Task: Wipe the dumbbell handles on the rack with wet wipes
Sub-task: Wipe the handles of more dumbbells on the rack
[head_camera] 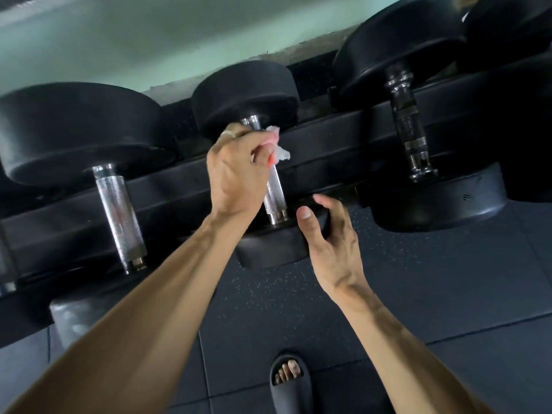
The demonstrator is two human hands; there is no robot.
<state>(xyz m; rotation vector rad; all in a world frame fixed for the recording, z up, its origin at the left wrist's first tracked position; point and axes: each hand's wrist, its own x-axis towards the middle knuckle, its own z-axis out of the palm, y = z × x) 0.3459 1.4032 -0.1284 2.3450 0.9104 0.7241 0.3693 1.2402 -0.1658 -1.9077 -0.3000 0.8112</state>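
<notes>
Left hand (236, 171) grips wet wipe (279, 147) around middle dumbbell handle (274, 194); fingers curled. Right hand (331, 246) cups near weight head (268, 252); fingers loosely curved.

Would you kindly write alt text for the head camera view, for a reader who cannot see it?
A person's left hand grips a wet wipe around the middle dumbbell's handle on a black rack, while the right hand holds its near weight head. Other dumbbells sit on either side.
</notes>
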